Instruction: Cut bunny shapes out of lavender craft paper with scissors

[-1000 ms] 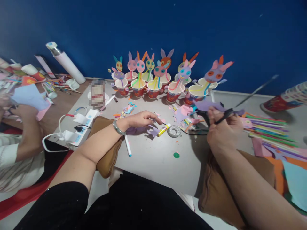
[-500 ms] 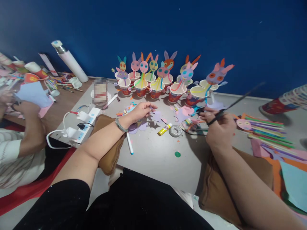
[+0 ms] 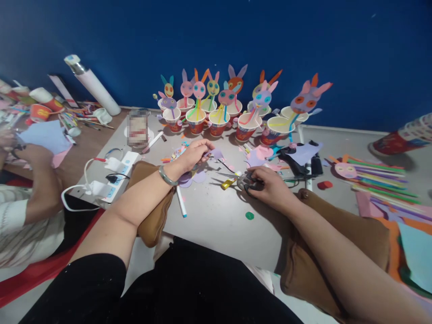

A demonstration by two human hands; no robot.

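Observation:
My left hand [image 3: 197,154], a bangle on its wrist, pinches a small piece of purple paper [image 3: 216,154]. Black-handled scissors [image 3: 250,183] are gripped in my right hand [image 3: 270,184], their blades pointing left over a yellow glue stick [image 3: 228,183]. The tape roll is mostly hidden behind the scissors. Scalloped purple paper [image 3: 192,179] lies under my left wrist, close to a white marker [image 3: 181,202]. A green disc [image 3: 249,216] sits nearer to me on the grey table [image 3: 212,243].
Paper cups [image 3: 219,123] with rabbit-faced figures line the wall side. At left are a power strip [image 3: 122,177] and a co-worker's hand [image 3: 37,155]. Coloured sticks [image 3: 381,180], a stack of cups [image 3: 391,144] and a brown cushion [image 3: 340,238] are at right.
My right hand has swung left and lower with the scissors, whose blades now point left toward my left hand. My left hand has shifted slightly, still at the purple paper.

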